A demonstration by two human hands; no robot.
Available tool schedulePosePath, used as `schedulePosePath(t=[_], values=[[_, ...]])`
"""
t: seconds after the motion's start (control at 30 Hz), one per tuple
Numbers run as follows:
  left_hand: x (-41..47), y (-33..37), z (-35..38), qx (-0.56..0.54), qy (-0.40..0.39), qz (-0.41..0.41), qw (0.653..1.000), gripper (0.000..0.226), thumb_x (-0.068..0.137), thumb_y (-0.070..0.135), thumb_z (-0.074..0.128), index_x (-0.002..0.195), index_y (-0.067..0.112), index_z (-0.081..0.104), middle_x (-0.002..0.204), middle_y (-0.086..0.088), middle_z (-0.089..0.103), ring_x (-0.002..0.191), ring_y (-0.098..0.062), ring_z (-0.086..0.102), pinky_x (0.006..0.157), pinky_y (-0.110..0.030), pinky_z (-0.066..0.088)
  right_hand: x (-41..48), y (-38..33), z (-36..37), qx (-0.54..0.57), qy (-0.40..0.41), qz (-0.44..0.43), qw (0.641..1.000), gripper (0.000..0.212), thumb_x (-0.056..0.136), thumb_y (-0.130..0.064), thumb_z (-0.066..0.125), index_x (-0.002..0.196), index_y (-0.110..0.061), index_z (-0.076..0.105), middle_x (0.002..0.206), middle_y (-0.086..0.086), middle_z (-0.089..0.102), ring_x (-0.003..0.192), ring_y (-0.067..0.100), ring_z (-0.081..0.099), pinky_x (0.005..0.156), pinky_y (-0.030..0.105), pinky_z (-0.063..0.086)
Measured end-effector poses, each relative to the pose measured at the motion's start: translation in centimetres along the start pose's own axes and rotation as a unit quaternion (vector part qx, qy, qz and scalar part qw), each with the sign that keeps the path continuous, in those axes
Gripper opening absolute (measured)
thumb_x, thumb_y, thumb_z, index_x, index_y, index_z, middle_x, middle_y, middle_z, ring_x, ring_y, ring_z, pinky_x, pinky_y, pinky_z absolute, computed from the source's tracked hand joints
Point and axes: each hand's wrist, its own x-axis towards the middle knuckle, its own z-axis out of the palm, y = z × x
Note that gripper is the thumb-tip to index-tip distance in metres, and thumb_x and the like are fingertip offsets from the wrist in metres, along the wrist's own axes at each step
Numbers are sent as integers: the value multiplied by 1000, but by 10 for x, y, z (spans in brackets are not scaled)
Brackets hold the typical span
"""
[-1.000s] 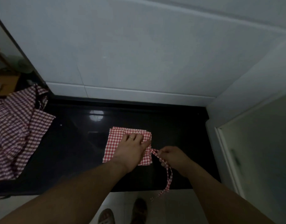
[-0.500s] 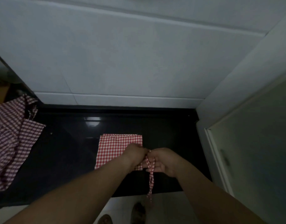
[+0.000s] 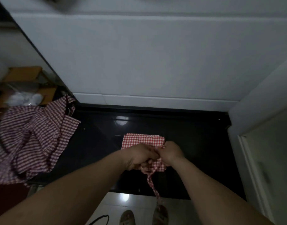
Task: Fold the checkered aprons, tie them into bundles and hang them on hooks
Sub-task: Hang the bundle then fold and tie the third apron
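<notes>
A folded red-and-white checkered apron (image 3: 143,140) lies as a small square on the black countertop (image 3: 196,143). My left hand (image 3: 139,156) and my right hand (image 3: 172,152) meet over its near right part, both with fingers curled around the apron's strap (image 3: 153,187). The strap's loose end hangs down past the counter's front edge toward the floor. The near half of the folded apron is hidden under my hands. A second checkered apron (image 3: 34,138), darker and unfolded, lies crumpled over the counter's left end.
A white tiled wall (image 3: 147,62) rises behind the counter and a white door frame (image 3: 253,159) stands at the right. Brown boxes and white bags (image 3: 24,91) sit beyond the left end. My feet in sandals (image 3: 144,216) stand on the pale floor below.
My left hand left the flat apron and closed on the strap beside my right hand. Both hands have drawn together over the apron's near right corner, and the strap now hangs straight down.
</notes>
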Motion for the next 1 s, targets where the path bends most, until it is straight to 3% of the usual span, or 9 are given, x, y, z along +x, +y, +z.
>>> schedulePosePath(t=[0.13,0.2,0.4,0.57,0.67,0.73,0.83,0.9,1.0], values=[[-26,5,-63,196,72,-2,978,16,99,25,70,94,11,76,74,0,70,63,-9,59,57,-21,49,9,8,2,-6,-32,6,999,39,92,-51,67,112,-18,74,109,7,76,94,28,74,86,42,62],[-47,9,-101,245,74,-6,967,25,100,33,69,83,15,74,61,8,63,55,-5,55,55,-20,47,12,9,2,13,-55,16,998,37,92,-50,68,113,-20,73,106,5,76,90,27,74,81,47,64],[-47,-19,-158,451,185,-3,873,30,98,42,69,75,23,66,80,-1,66,73,-13,59,65,-28,42,1,1,-11,89,-130,3,988,27,100,-39,66,113,-14,67,98,6,73,80,21,71,68,35,61],[-15,-43,-128,523,283,-33,803,36,103,48,51,125,21,61,130,-8,64,119,-28,61,98,-43,47,-2,30,-55,251,-182,83,947,29,96,-24,73,115,-3,70,87,12,65,79,25,72,83,41,63],[-5,-45,-103,546,380,170,727,50,103,61,31,124,22,54,126,-6,56,118,-28,55,100,-49,44,0,45,-68,174,-138,100,970,16,98,-23,71,102,-8,68,76,9,60,65,20,66,68,34,61],[1,-44,-88,557,310,277,719,61,102,71,26,133,26,52,131,-1,54,121,-23,53,105,-49,42,4,53,-68,108,-81,89,987,15,100,-20,69,94,-7,66,70,9,59,59,19,61,63,32,55],[15,-48,-83,596,211,251,733,74,96,81,25,149,31,40,146,2,46,135,-22,46,115,-50,35,8,55,-71,-76,24,27,996,21,98,-28,69,94,-8,68,87,9,67,82,24,67,75,36,56],[21,-50,-88,595,202,248,738,75,95,80,30,151,31,37,150,0,43,139,-25,44,117,-50,34,-1,48,-70,-210,92,-6,973,23,97,-35,66,107,-15,64,109,7,64,101,24,63,86,35,52],[22,-56,-92,574,200,268,747,86,91,85,35,158,32,27,163,-5,29,152,-27,30,123,-53,27,-15,33,-49,-279,187,-97,937,24,95,-41,65,112,-24,61,112,0,59,104,20,60,88,36,52]])
